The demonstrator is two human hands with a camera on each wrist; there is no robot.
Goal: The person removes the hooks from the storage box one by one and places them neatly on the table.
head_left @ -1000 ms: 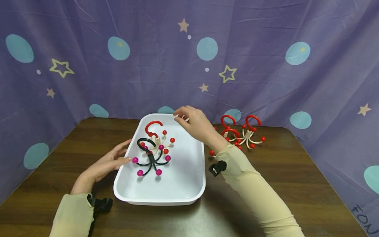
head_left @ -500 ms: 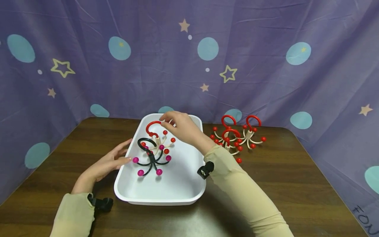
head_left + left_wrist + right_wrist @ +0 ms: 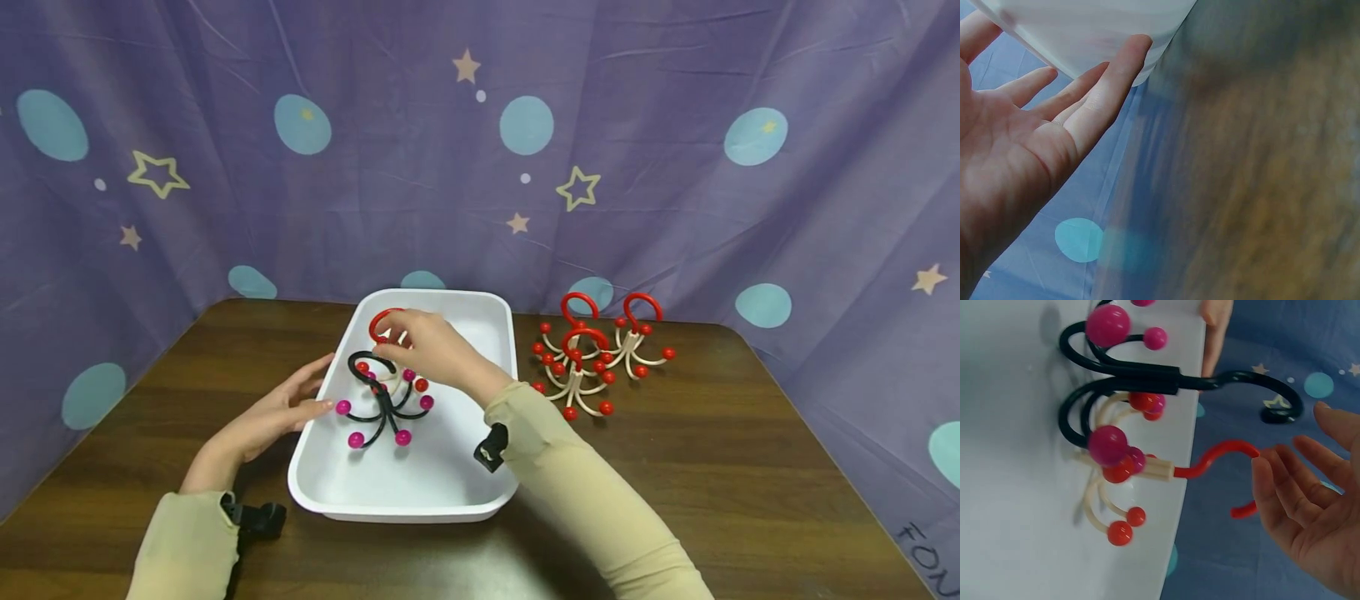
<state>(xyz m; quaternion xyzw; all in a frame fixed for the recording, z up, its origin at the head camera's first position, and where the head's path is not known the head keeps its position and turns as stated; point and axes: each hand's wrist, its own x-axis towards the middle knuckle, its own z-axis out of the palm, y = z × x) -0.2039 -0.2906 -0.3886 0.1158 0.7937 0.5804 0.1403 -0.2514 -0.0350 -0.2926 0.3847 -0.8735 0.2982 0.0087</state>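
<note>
My right hand [image 3: 435, 348] is over the white tray [image 3: 401, 510], at the red hook [image 3: 1222, 447] of a cream hanger with red ball tips. In the right wrist view its fingers overlap that hook, while the thumb stands apart from them. In front of it in the tray stands a black hanger [image 3: 385, 406] with curved arms and magenta balls, its hook close to the right thumb. My left hand [image 3: 273, 410] touches the tray's left side with fingers extended. The right fingers partly hide the cream hanger in the head view.
To the right of the tray, several cream hangers with red hooks and red balls stand close together on the wooden table [image 3: 675, 467], one hanger [image 3: 574, 383] nearest me. Behind the table hangs a purple curtain [image 3: 420, 208] with stars and blue ovals.
My right hand has moved left and down, from the tray's far right side to the cream hanger's red hook. The left hand and the hangers stay in place.
</note>
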